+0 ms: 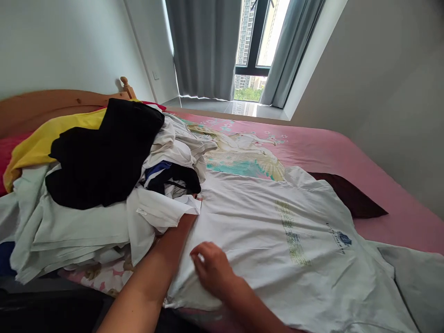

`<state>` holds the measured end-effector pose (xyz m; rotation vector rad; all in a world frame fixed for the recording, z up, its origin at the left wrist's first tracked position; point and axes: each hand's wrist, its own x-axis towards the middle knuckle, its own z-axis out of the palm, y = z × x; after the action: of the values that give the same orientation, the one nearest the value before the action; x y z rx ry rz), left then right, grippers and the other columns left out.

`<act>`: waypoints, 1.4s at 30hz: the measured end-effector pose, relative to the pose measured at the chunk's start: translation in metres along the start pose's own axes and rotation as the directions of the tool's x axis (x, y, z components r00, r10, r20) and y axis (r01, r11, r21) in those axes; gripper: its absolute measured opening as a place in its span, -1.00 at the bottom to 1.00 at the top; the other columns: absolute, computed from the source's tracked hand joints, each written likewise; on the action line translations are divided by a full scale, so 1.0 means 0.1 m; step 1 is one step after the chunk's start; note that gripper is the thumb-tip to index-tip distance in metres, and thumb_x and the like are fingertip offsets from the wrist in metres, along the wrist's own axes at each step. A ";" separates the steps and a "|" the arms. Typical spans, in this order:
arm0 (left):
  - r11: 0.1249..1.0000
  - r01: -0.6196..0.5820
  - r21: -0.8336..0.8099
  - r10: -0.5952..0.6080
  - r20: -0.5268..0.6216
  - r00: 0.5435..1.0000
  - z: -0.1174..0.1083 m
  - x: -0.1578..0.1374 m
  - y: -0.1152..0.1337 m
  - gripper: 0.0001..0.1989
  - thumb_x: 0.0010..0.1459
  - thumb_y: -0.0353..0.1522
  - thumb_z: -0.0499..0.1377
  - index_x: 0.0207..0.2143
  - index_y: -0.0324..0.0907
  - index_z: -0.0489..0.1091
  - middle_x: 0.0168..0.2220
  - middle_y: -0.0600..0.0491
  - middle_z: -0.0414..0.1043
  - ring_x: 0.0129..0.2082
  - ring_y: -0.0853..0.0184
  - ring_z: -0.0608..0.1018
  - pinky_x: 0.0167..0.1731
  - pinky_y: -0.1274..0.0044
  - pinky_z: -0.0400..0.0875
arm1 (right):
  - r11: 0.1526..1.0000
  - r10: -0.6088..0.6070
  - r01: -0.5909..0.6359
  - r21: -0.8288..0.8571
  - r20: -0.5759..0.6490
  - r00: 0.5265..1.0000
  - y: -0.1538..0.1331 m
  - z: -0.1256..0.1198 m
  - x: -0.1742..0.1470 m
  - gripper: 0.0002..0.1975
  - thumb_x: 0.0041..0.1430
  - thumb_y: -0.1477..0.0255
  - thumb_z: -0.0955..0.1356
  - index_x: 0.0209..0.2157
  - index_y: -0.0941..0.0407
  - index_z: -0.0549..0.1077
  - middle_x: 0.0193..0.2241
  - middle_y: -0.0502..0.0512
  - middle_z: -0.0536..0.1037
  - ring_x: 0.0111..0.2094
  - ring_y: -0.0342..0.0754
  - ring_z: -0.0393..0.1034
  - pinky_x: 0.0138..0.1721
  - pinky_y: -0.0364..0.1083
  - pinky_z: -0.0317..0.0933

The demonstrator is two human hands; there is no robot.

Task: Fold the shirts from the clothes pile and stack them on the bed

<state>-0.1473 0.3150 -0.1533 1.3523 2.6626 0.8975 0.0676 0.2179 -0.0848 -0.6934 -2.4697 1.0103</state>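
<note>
A white T-shirt (249, 222) lies spread across the bed, with a band of green and blue print and a small blue emblem. Just above its near left part is my right hand (213, 268), fingers curled in towards the thumb and nothing visible between them. My left forearm reaches along the shirt's left edge, under a piece of white cloth (166, 206) that bears a small label. That cloth hides nearly all of my left hand (198, 197), so its fingers do not show. Beside it sits a crumpled black and blue garment (176, 178).
On the left, folded white clothes (83, 226), a black garment (107, 152) and a yellow cloth (58, 132) form a heap by the wooden headboard (69, 99). A dark brown cloth (350, 194) and a grey cloth (409, 273) lie right, on the pink bedsheet (319, 143).
</note>
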 end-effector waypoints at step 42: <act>0.918 -0.382 0.110 0.377 0.062 0.924 0.26 -0.07 -0.01 -0.53 0.12 -0.32 -0.03 0.10 -0.08 0.29 0.19 0.06 0.21 0.20 0.20 0.24 0.23 0.33 -0.04 | 0.748 0.229 -0.223 -0.626 -0.073 0.971 2.73 -1.90 0.69 -0.51 0.29 0.22 0.08 0.20 0.01 0.14 0.25 0.05 0.08 0.26 -0.01 -0.10 0.24 0.09 -0.24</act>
<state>-0.1366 0.3221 -0.1767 1.9403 2.5017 0.7289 0.1900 0.5286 -0.1454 -1.2174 -2.7824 0.2034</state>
